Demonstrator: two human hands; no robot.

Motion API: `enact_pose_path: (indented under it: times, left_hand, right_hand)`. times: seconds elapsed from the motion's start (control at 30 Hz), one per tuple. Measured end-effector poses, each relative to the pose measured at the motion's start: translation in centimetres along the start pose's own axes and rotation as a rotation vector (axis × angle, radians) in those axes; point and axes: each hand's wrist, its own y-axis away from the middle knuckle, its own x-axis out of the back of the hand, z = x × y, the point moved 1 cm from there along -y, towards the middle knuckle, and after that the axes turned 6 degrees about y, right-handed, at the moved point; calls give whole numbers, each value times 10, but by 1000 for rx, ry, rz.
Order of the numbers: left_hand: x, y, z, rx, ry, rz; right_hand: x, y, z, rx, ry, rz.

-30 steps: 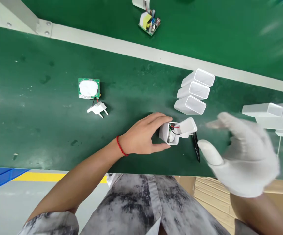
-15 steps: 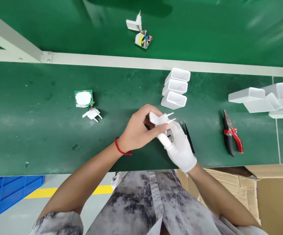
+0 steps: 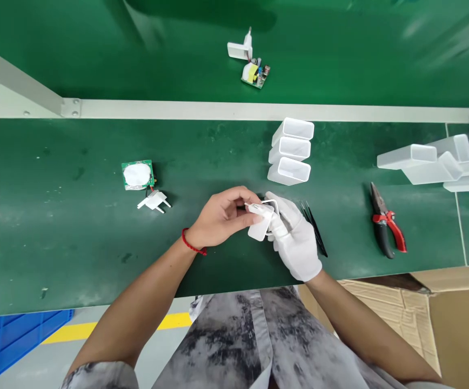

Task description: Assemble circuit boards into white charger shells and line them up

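My left hand (image 3: 224, 219), bare with a red cord at the wrist, is closed, thumb and fingers pinching a white plug cap (image 3: 260, 228) with metal pins. My right hand (image 3: 299, 246), in a white glove, is wrapped round a white plastic charger case (image 3: 275, 204); only its rim shows between the fingers. The plug cap lies at the case's open end, and whether it is seated cannot be seen. Just right of the glove lie black tweezers (image 3: 314, 229). Beyond my hands stand three open white cases (image 3: 289, 172) in a row.
A circuit board (image 3: 137, 175) wired to a white plug (image 3: 154, 200) lies left. Another board with plug (image 3: 255, 74) is behind the white rail (image 3: 178, 109). Red-and-black pliers (image 3: 384, 219) and several white cases (image 3: 433, 168) are right. A cardboard box (image 3: 461, 324) stands below the table edge.
The plug cap has been turned over: its pins pointed right and now point left. Both hands have shifted slightly left, and the view has tilted a little.
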Motion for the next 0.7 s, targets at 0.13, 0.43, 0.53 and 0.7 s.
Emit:
enact_pose_path:
  times: [0.13, 0.43, 0.53, 0.7]
  left_hand:
    - [4, 1, -2, 25, -17, -48]
    - [14, -3, -5, -10, 5, -72]
    - [14, -3, -5, 15, 21, -71]
    - [14, -4, -3, 45, 44, -72]
  right_hand:
    - [-2, 2, 4, 97, 11, 97]
    - [4, -8, -6, -139, -106, -32]
    - [0, -12, -6, -52, -76, 21]
    - [0, -12, -1, -27, -103, 9]
